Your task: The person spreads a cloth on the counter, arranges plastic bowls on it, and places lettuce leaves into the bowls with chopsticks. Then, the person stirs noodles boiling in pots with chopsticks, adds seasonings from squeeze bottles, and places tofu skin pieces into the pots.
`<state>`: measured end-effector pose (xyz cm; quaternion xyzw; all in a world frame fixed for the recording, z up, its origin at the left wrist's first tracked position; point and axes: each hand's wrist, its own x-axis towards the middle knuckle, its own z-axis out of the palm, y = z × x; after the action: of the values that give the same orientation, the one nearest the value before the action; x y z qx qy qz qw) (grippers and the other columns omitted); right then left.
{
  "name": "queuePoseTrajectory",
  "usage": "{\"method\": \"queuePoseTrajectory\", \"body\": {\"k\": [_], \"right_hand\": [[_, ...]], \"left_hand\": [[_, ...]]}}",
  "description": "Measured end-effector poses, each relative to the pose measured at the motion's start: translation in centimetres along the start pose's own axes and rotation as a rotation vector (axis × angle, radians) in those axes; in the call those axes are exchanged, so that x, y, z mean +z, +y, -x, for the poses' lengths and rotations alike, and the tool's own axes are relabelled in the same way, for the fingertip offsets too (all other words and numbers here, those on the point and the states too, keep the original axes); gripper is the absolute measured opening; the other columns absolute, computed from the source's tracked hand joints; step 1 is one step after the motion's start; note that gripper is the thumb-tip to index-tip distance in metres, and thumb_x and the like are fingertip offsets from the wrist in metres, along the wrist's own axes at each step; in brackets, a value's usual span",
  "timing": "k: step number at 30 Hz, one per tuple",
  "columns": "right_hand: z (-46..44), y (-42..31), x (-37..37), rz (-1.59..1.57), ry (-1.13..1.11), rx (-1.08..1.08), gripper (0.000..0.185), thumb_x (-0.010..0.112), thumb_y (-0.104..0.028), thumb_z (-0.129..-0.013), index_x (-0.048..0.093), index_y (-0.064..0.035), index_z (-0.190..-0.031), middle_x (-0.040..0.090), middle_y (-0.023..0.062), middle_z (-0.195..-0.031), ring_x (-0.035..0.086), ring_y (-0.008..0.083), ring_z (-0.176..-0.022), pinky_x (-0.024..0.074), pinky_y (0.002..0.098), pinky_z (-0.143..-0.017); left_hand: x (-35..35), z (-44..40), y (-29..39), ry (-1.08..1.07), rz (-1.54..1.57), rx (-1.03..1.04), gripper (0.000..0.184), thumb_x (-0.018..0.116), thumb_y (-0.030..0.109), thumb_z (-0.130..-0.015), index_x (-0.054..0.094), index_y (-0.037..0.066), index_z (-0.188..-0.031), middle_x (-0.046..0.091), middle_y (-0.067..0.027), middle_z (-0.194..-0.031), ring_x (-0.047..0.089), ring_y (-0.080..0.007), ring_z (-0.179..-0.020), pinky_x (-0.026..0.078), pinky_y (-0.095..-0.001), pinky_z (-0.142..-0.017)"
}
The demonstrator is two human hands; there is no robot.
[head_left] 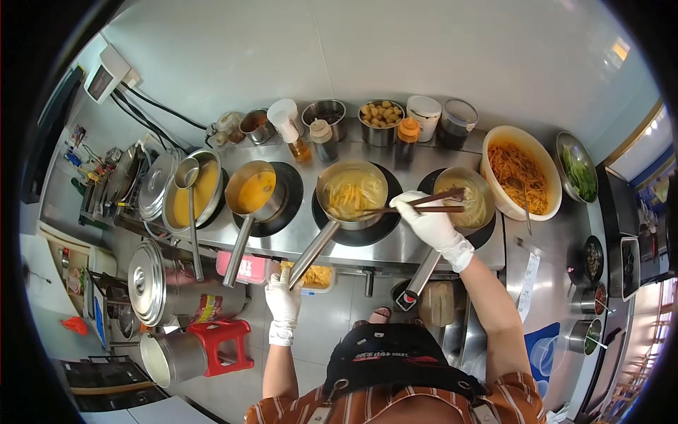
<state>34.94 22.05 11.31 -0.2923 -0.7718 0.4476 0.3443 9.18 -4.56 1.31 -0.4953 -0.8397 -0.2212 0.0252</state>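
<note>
The left hand [282, 300], in a white glove, is closed around the end of the long handle of the middle pot [353, 225], and this grip is outside the front edge of the counter [300, 230]. The right hand [434, 227], also gloved, holds a pair of brown chopsticks [452, 209] above the counter, between the middle pot and the right pot [477, 177]; the tips reach into the middle pot, at the pale noodles [353, 201]. Under this right wrist passes the handle of the right pot, so the room there is narrow. A strip of bare steel runs along the front edge, and a wider bare piece lies between the middle pot and the left pot [279, 194], whose handle also goes over the front edge. The back edge is crowded with containers, among them a grey-topped bottle [323, 141] and an orange-topped bottle [407, 141]. Near the back right corner stands a large white tub [519, 131] of orange shreds, close to the right pot. At the left end, a ladle [193, 233] lies over a wide basin [169, 206], its handle passing the front edge.
</note>
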Motion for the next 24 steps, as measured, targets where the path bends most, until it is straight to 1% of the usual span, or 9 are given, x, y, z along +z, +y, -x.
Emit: {"method": "queuePoseTrajectory", "body": {"k": [1, 7, 10, 13, 14, 15, 17, 19, 24], "right_hand": [[-0.2, 0.0, 0.8, 0.019, -0.012, -0.079, 0.014, 0.059, -0.013, -0.088, 0.063, 0.0003, -0.088, 0.064, 0.0090, -0.079, 0.061, 0.0224, -0.070, 0.0475, 0.0316, -0.064], [-1.0, 2.4, 1.4, 0.002, 0.148, -0.043, 0.013, 0.061, -0.012, -0.087, 0.063, 0.0006, -0.089, 0.065, 0.0105, -0.082, 0.063, 0.0221, -0.076, 0.0486, 0.0315, -0.069], [-0.2, 1.1, -0.1, -0.065, 0.220, -0.101, 0.013, 0.060, -0.010, -0.089, 0.064, 0.0010, -0.094, 0.067, 0.0081, -0.087, 0.063, 0.0175, -0.080, 0.0490, 0.0291, -0.073], [1.6, -1.3, -1.8, -0.042, 0.329, -0.124, 0.014, 0.056, -0.008, -0.092, 0.064, 0.0024, -0.095, 0.067, 0.0082, -0.092, 0.064, 0.0176, -0.084, 0.0497, 0.0278, -0.078], [2.3, -1.1, -2.1, -0.041, 0.344, -0.119, 0.014, 0.056, -0.008, -0.092, 0.064, 0.0024, -0.095, 0.067, 0.0082, -0.092, 0.064, 0.0176, -0.084, 0.0497, 0.0278, -0.078], [3.1, -0.7, -2.3, -0.225, 0.419, -0.013, 0.015, 0.054, -0.007, -0.093, 0.064, 0.0033, -0.095, 0.067, 0.0089, -0.094, 0.064, 0.0180, -0.086, 0.0510, 0.0281, -0.080], [4.5, 0.3, -2.2, -0.669, 0.580, 0.158, 0.018, 0.052, -0.008, -0.095, 0.063, 0.0059, -0.097, 0.066, 0.0124, -0.097, 0.064, 0.0199, -0.090, 0.0558, 0.0309, -0.083], [6.0, 3.3, -1.8, -0.660, 0.652, 0.232, 0.019, 0.051, -0.008, -0.095, 0.062, 0.0061, -0.100, 0.066, 0.0138, -0.097, 0.065, 0.0215, -0.089, 0.0582, 0.0340, -0.081], [8.3, 4.7, -1.0, -0.803, 0.772, 0.308, 0.020, 0.051, -0.010, -0.095, 0.063, 0.0049, -0.096, 0.065, 0.0126, -0.094, 0.066, 0.0217, -0.087, 0.0575, 0.0334, -0.080]], "left_hand": [[0.1, 0.0, -0.1, 0.013, 0.006, 0.006, 0.047, 0.074, 0.017, -0.070, 0.061, 0.002, -0.113, 0.055, -0.0132, -0.087, 0.055, -0.0322, -0.079, 0.042, -0.0408, -0.073], [0.1, -0.1, -0.3, 0.024, 0.011, 0.007, 0.048, 0.075, 0.017, -0.070, 0.061, 0.003, -0.113, 0.056, -0.0135, -0.087, 0.056, -0.0324, -0.080, 0.043, -0.0405, -0.074], [-0.2, -0.1, -0.2, 0.010, 0.003, 0.024, 0.053, 0.076, 0.016, -0.068, 0.060, 0.003, -0.116, 0.057, -0.0131, -0.086, 0.056, -0.0322, -0.081, 0.043, -0.0399, -0.074], [-1.1, -0.5, 0.6, 0.003, 0.094, 0.045, 0.058, 0.077, 0.014, -0.069, 0.056, 0.002, -0.121, 0.057, -0.0143, -0.090, 0.057, -0.0331, -0.086, 0.044, -0.0423, -0.078], [-1.1, -0.6, 0.7, 0.097, 0.113, 0.053, 0.058, 0.076, 0.012, -0.070, 0.055, 0.001, -0.124, 0.057, -0.0154, -0.094, 0.057, -0.0338, -0.089, 0.044, -0.0428, -0.081], [-1.1, -0.8, 0.9, 0.193, 0.136, 0.060, 0.059, 0.075, 0.010, -0.072, 0.053, 0.001, -0.126, 0.057, -0.0165, -0.099, 0.057, -0.0345, -0.093, 0.044, -0.0433, -0.083], [-1.6, -0.9, 1.8, 0.234, 0.152, 0.046, 0.058, 0.074, 0.009, -0.074, 0.052, 0.001, -0.127, 0.056, -0.0175, -0.104, 0.056, -0.0353, -0.096, 0.045, -0.0426, -0.086], [-2.0, -1.1, 2.5, 0.275, 0.196, -0.015, 0.054, 0.071, 0.004, -0.078, 0.050, 0.001, -0.128, 0.055, -0.0185, -0.112, 0.056, -0.0355, -0.102, 0.045, -0.0399, -0.090], [-3.0, -1.8, 6.4, 0.229, 0.416, 0.007, 0.046, 0.064, 0.000, -0.084, 0.050, 0.001, -0.128, 0.055, -0.0181, -0.115, 0.055, -0.0322, -0.106, 0.044, -0.0397, -0.093]]}}
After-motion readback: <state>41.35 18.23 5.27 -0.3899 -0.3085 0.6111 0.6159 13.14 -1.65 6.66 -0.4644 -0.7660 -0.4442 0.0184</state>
